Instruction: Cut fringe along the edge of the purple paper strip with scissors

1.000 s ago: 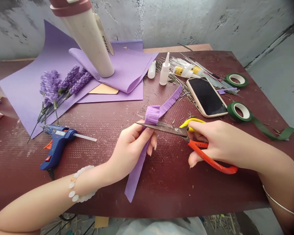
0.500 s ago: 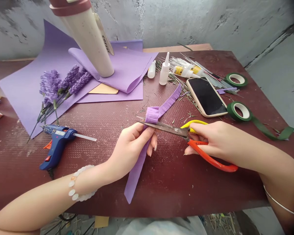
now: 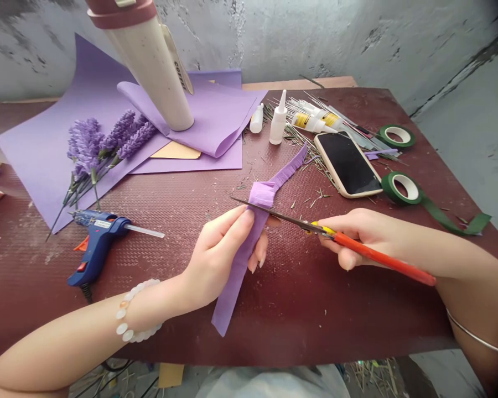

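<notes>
Comparing with the frame half a second ago: the scissors (image 3: 357, 249) are rolled nearly edge-on. Their red handle, a wide loop then, shows as a narrow bar, and the yellow one is mostly hidden. More of the purple strip (image 3: 236, 287) is exposed beside the thumb.

Strip position: over the middle of the tabletop (image 3: 299, 309), between the two hands. Long axis runs diagonally, near left to far right; plain, slant-cut tail points toward the person, fringed end points away toward the phone (image 3: 348, 163). Folded section sits between the two, just beyond the thumb.

Scissors axis: tips left and slightly away, handles right and nearer; blades cross the strip below the fold. Blade gap: cannot tell.

Grip, left hand (image 3: 218, 254): thumb and fingers pinching the strip. Grip, right hand (image 3: 367, 228): fingers closed around the scissor handles.
</notes>
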The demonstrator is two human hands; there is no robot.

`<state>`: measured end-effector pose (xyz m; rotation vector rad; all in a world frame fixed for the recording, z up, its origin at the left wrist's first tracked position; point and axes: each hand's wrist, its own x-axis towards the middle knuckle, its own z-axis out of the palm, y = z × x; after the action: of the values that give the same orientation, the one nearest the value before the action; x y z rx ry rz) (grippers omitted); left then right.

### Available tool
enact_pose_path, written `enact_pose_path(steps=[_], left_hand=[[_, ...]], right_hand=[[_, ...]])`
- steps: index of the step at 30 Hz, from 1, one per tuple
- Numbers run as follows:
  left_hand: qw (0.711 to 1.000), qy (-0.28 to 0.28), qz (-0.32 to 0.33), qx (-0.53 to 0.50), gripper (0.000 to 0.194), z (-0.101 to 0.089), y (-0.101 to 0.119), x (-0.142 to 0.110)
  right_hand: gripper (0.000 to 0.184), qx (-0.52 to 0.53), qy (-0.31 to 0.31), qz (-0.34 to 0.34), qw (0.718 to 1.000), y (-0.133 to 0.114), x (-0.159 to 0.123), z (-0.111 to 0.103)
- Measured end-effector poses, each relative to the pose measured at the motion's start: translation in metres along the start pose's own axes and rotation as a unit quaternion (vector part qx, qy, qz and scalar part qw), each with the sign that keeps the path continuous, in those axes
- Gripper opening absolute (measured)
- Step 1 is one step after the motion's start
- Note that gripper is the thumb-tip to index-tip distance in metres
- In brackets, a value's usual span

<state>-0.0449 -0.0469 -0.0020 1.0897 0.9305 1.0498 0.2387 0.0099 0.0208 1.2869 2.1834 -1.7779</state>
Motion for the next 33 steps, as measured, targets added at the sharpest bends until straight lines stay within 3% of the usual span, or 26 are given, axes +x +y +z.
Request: enact_pose_path(steps=[5,10,17,33], left_hand=[[1.000,-0.011,-0.018,-0.011,0.041,0.001,0.001,0.002],[0.998,-0.050,-0.029,-0.007,0.043,-0.001,0.001,0.002],[0.998,-0.039,-0.033,-0.020,0.043,0.000,-0.001,0.000],[0.998,-0.034,-0.039,-0.023,0.044,0.001,0.000,0.000]], right_hand=[[0.051,0.016,-0.014,0.014,1.000,0.000,0.001,0.001],[0.039,0.001,-0.024,0.051,0.998,0.000,-0.001,0.002],[0.043,0.047,-0.038,0.012,0.998,-0.010,0.001,0.004],[0.047,0.100,-0.040,0.032,0.994,-0.012,0.000,0.005]])
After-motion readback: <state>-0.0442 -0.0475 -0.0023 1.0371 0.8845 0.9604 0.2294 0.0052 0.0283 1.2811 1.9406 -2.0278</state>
